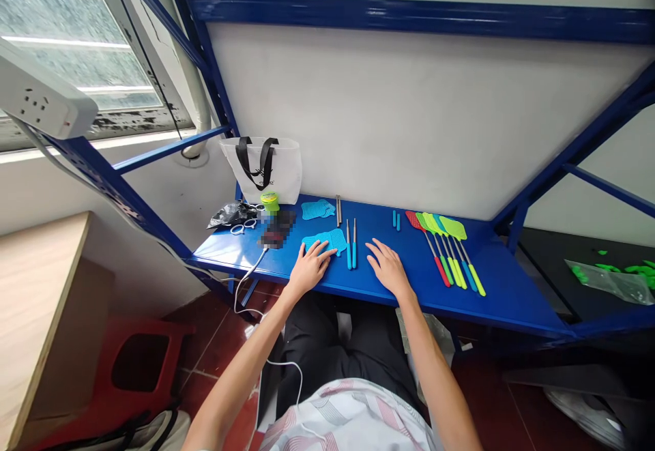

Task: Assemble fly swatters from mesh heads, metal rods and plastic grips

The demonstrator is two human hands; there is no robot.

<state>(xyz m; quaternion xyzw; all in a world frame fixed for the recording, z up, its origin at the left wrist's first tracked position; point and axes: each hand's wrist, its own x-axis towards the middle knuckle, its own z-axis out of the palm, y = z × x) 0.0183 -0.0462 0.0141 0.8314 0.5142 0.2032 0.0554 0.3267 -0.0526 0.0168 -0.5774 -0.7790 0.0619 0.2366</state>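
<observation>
My left hand (pixel 308 268) lies with its fingers spread over the near edge of blue mesh fly swatter heads (pixel 335 238). My right hand (pixel 389 268) rests palm down on the blue table, fingers apart and nothing in them. Between the two hands lie two metal rods with blue handles (pixel 351 254), side by side. Farther back are more blue swatter heads (pixel 316 210), a few bare metal rods (pixel 338 211) and two loose blue handles (pixel 396 220). To the right of my right hand, several whole fly swatters (pixel 450 250) in red, green, yellow and blue lie fanned out.
At the back left stand a white bag (pixel 286 168) with black straps and a green tub (pixel 269 201). Scissors (pixel 243 226), a black plastic bag (pixel 230 215) and a pixelated item (pixel 277 229) with a white cable are nearby. Blue frame posts (pixel 527 195) flank the table (pixel 512 301).
</observation>
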